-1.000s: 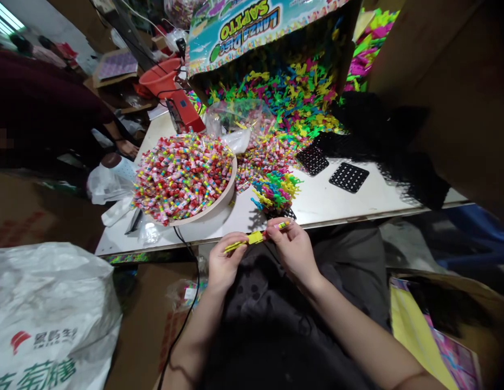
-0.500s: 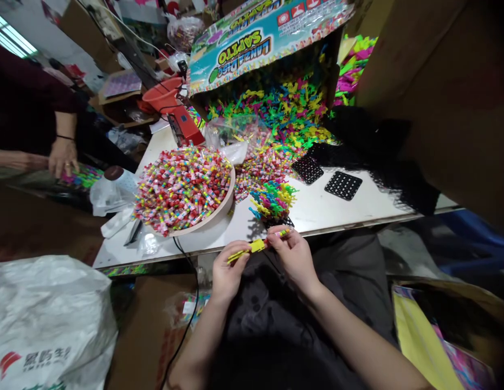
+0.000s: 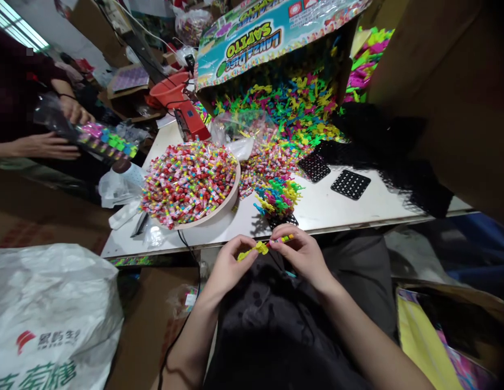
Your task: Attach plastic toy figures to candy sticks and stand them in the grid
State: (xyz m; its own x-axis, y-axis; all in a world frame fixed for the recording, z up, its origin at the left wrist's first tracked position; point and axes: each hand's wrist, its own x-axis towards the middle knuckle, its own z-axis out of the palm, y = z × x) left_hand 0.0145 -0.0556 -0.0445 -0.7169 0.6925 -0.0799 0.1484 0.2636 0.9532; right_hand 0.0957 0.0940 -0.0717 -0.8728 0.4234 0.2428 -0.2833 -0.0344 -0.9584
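Note:
Between thumb and fingers, my left hand [image 3: 231,262] pinches a small yellow plastic toy figure [image 3: 254,251]. My right hand [image 3: 303,252] grips a small wrapped candy roll [image 3: 283,238] with yellow, green and pink bands. The candy's red end meets the yellow figure or lies right beside it; I cannot tell which. Just beyond my hands, a cluster of coloured toy figures [image 3: 279,194] stands upright in a black perforated tray [image 3: 282,220]. A white basin [image 3: 225,213] heaped with candy rolls [image 3: 187,184] is to the left of that cluster.
Two more black perforated trays [image 3: 351,184] lie on the white table [image 3: 317,208]. A printed carton [image 3: 252,49] spills coloured figures at the back. A red scale [image 3: 191,122] stands behind the basin. At left, a co-worker's hands [image 3: 49,146] hold a clear bag; a white sack [image 3: 52,309] sits below.
The yellow figure has turned in my left fingers, and the candy in my right hand is more exposed. The co-worker's hands have lifted a clear bag of coloured pieces. The whole view has shifted slightly.

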